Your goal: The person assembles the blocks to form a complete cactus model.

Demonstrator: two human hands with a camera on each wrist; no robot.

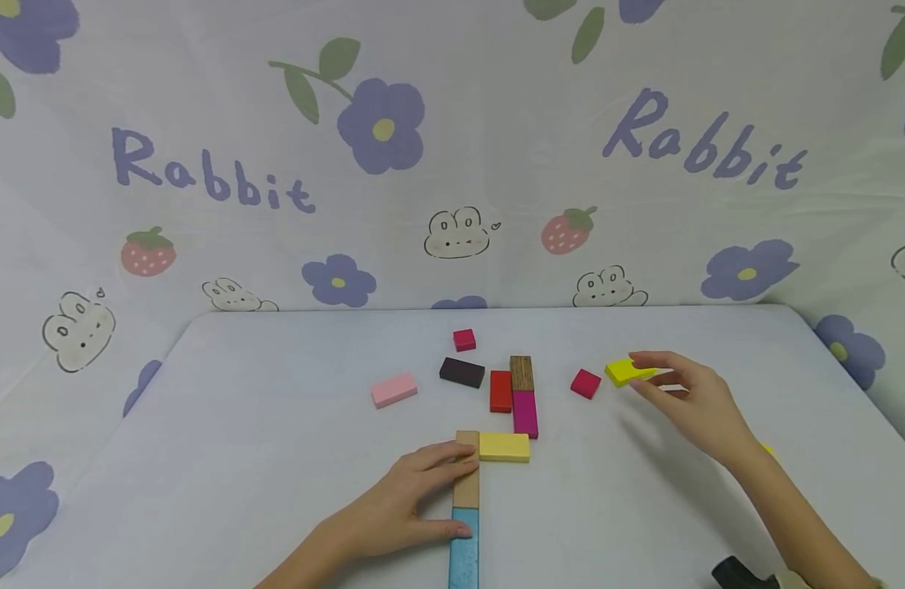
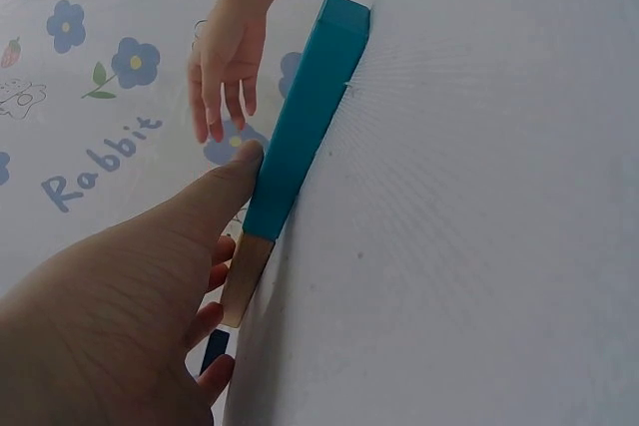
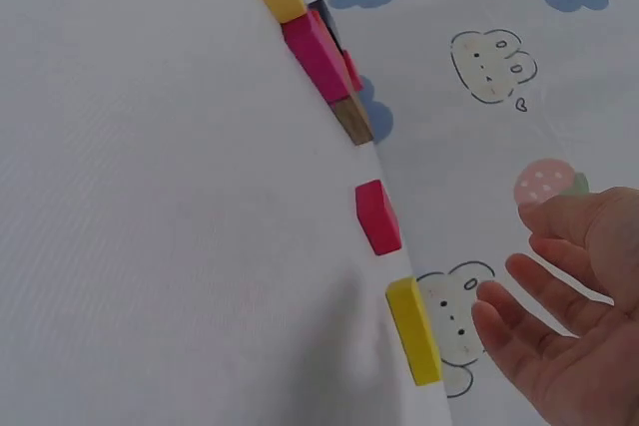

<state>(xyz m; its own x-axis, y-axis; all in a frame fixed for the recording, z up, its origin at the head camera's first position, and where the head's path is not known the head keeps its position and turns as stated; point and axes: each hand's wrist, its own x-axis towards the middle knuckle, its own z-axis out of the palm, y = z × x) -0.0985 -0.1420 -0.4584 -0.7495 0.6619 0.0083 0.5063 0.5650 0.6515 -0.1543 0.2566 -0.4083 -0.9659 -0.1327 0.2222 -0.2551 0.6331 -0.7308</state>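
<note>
My left hand (image 1: 416, 499) rests with its fingers on the tan block (image 1: 466, 495) and its thumb on the long blue block (image 1: 464, 556). In the left wrist view, the thumb lies against the blue block (image 2: 308, 117). A pale yellow block (image 1: 505, 447) extends rightward from the tan block's far end. My right hand (image 1: 688, 401) hovers by a bright yellow block (image 1: 623, 372), partly covering it in the head view. The right wrist view shows its fingers loosely bent and apart from the yellow block (image 3: 413, 331), holding nothing.
A magenta block (image 1: 525, 413) and brown block (image 1: 522, 373) form a line beside a red block (image 1: 500, 391). A black block (image 1: 462, 372), pink block (image 1: 394, 390) and two small red blocks (image 1: 464, 339) lie around them. A patterned cloth (image 1: 497, 164) hangs behind the white table (image 1: 276, 458).
</note>
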